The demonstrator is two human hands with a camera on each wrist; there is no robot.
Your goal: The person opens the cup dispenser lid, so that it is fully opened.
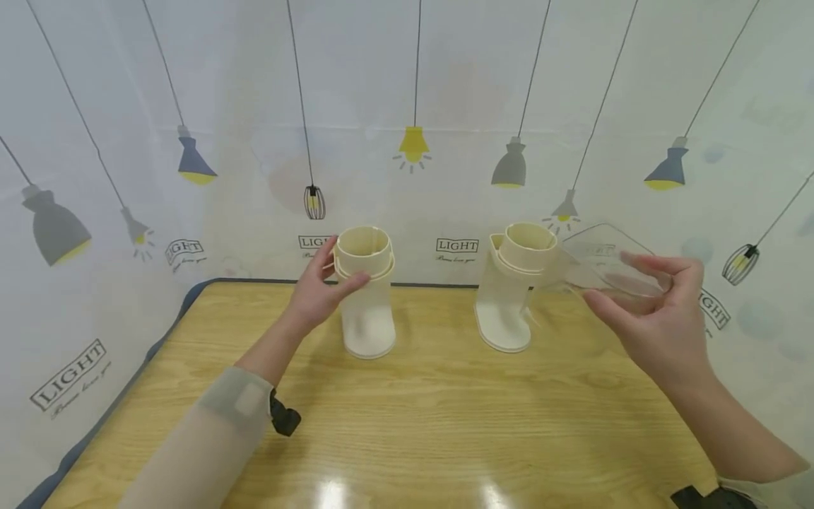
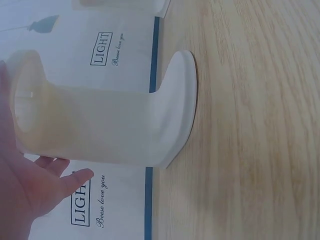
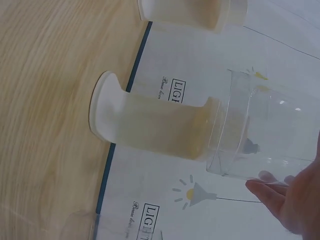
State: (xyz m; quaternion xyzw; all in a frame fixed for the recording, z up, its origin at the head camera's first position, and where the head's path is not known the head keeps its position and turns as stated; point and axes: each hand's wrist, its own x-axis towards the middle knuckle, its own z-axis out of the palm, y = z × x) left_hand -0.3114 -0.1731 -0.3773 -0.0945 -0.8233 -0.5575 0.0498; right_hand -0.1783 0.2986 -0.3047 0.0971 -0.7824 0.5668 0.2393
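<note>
Two cream plastic stands, each with a round collar on top and a wide foot, are upright near the table's back edge. My left hand [image 1: 318, 293] grips the collar of the left stand [image 1: 369, 318], thumb at the front and fingers around the left side. In my right hand [image 1: 668, 318] is a clear, see-through container [image 3: 275, 120], tilted in the air. The container's wide rim is beside the collar of the right stand [image 1: 502, 311]; whether they touch I cannot tell. In the head view the container looks blurred.
The wooden table [image 1: 432, 424] carries both stands, with a gap between them. Close behind it hangs a white cloth [image 1: 356, 85] printed with lamps. A faint clear rounded shape [image 3: 80, 227] shows low in the right wrist view. A black strap piece [image 1: 285, 416] hangs at the left wrist.
</note>
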